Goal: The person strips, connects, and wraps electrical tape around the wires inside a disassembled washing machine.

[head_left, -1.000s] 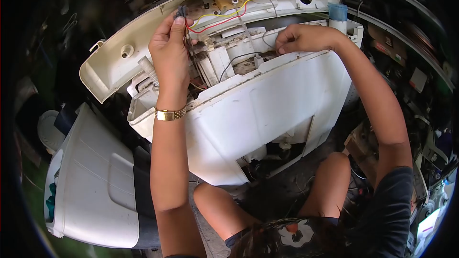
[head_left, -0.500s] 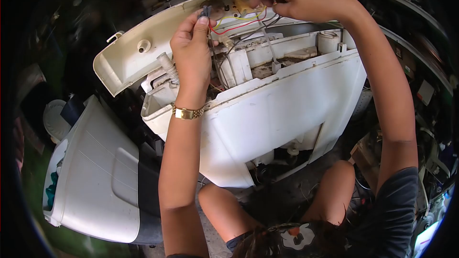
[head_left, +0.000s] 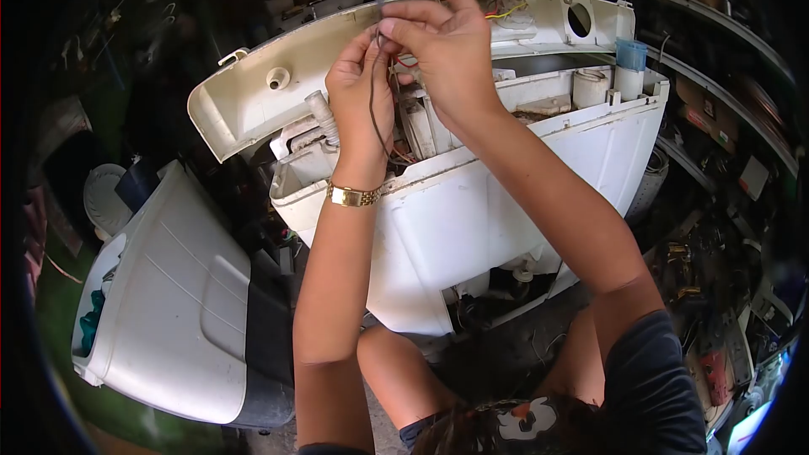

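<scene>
A dark wire (head_left: 372,105) runs down past my left hand (head_left: 361,93), whose thumb and fingers are closed on it near the top. My right hand (head_left: 459,50) meets the left one, thumb and index finger pinching the wire there, other fingers stretched out. The pinched end is partly hidden and blurred. Both hands are above the opened white machine (head_left: 506,194), which looks like a washing machine. Its tilted-back top panel (head_left: 236,109) lies behind them. Yellow and red wires (head_left: 507,11) show on the panel beyond my right hand.
A grey-white tub-shaped casing (head_left: 168,286) stands to the left. A corrugated hose (head_left: 322,118) rises from the machine's left end. At its right end is a blue-topped part (head_left: 631,55). Cluttered shelving (head_left: 716,93) and loose parts fill the right side.
My right hand has left the yellow and red wires at the panel and come left to meet my left hand, now pinching the dark wire. The view has shifted slightly.
</scene>
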`<state>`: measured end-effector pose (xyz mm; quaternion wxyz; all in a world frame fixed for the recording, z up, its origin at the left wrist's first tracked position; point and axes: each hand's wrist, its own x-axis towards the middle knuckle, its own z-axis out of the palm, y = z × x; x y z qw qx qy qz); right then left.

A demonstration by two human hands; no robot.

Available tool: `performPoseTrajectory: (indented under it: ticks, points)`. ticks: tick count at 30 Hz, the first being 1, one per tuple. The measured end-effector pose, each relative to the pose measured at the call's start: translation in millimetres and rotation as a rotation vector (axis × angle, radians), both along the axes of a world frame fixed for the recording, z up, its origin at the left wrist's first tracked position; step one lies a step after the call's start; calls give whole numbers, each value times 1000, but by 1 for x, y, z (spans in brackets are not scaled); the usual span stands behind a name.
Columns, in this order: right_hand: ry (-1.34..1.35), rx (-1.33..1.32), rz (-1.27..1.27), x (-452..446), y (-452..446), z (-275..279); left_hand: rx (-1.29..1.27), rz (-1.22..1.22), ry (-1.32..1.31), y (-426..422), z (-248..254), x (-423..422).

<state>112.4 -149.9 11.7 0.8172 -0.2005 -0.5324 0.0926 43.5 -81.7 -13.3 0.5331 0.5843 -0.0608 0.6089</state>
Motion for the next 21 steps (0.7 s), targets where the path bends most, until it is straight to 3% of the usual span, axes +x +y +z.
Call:
performPoseTrajectory:
  ticks: [6,10,11,15,21]
  points:
    - [-100,-105,-160,1,-9,6,96,132,54,-3,1,0]
    - [-20,135,-120,19,-8,16,26,145,88,-2,0,-2]
    - [-50,54,-205,23,-13,12,-5,99,67,-3,0,-2]
    - [-80,-146,-116,15,2,-11,-62,-27,1,-3,-1,-5]
    - [-113,-65,-133,18,16,-24,-66,-23,-3,-5,0,-6]
